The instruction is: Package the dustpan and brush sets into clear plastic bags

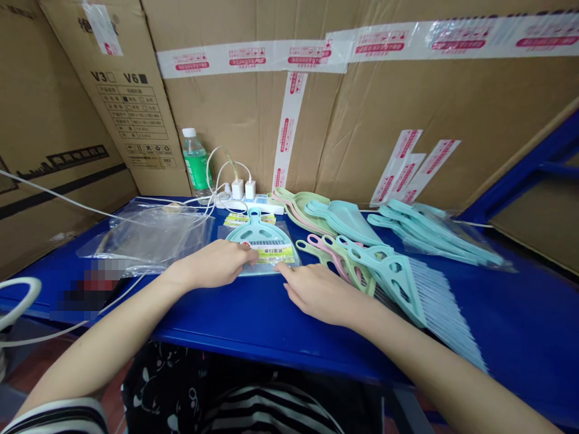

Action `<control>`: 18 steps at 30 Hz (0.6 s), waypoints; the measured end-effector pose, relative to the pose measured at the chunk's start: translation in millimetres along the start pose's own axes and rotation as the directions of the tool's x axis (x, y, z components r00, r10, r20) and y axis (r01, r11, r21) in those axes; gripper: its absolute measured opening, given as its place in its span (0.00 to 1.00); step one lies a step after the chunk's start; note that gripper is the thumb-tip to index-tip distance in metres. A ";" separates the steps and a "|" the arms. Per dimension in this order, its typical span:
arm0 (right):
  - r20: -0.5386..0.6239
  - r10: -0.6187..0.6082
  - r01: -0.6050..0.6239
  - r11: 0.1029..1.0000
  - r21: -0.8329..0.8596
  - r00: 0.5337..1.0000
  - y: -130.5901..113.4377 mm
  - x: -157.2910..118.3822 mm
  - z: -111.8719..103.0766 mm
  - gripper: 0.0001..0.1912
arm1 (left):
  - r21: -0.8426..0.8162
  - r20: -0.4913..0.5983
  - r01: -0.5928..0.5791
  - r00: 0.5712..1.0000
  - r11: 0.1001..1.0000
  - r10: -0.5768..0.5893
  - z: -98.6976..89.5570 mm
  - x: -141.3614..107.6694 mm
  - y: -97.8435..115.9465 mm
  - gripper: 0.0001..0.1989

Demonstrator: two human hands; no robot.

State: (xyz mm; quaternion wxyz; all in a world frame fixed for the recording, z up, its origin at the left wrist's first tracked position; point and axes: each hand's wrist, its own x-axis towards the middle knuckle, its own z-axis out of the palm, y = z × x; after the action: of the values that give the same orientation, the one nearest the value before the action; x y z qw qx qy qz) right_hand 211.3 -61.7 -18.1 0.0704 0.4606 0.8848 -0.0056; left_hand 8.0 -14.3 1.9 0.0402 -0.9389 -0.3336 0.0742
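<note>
In front of me on the blue table lies a light-blue dustpan (254, 228) with a small brush nested in it. It appears to be in a clear plastic bag (292, 250), with a yellow-green label card (274, 253) on top. My left hand (219, 263) is closed, its fingers curled at the card's left end and the bag's front edge. On the other side, my right hand (316, 292) has its fingertips together at the bag's front edge, just below the card. What exactly is pinched is partly hidden by the fingers.
Loose clear bags (145, 232) lie left. More label cards (266, 218) sit behind the dustpan. Stacked dustpans (344, 217), brushes (389, 277) and bagged sets (434, 232) lie right. A bottle (196, 166) and a power strip with cables (266, 205) stand against cardboard.
</note>
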 end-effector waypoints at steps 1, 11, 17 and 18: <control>0.001 0.001 -0.001 1.000 0.001 1.000 -0.1 -0.2 -0.4 0.14 | 0.001 0.001 0.000 1.000 1.000 0.000 0.0 0.0 0.3 0.16; -0.007 -0.009 0.009 1.000 0.028 1.000 0.7 -1.0 0.2 0.15 | 0.061 0.036 0.023 0.999 0.998 -0.026 1.6 0.7 2.3 0.15; -0.003 -0.005 0.005 1.000 0.023 1.000 0.3 -0.9 0.1 0.14 | 0.079 0.008 0.011 1.000 0.997 -0.012 3.1 -0.4 2.9 0.15; -0.007 -0.007 0.007 1.000 0.019 1.000 0.1 -1.1 -0.2 0.14 | 0.079 0.003 0.006 1.000 0.997 -0.007 3.3 -0.7 2.8 0.14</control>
State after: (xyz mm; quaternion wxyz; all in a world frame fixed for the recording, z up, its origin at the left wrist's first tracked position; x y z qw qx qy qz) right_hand 212.0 -62.5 -17.8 0.0631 0.4580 0.8866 -0.0127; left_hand 8.6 -16.9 -1.7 0.0767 -0.9354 -0.3335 0.0888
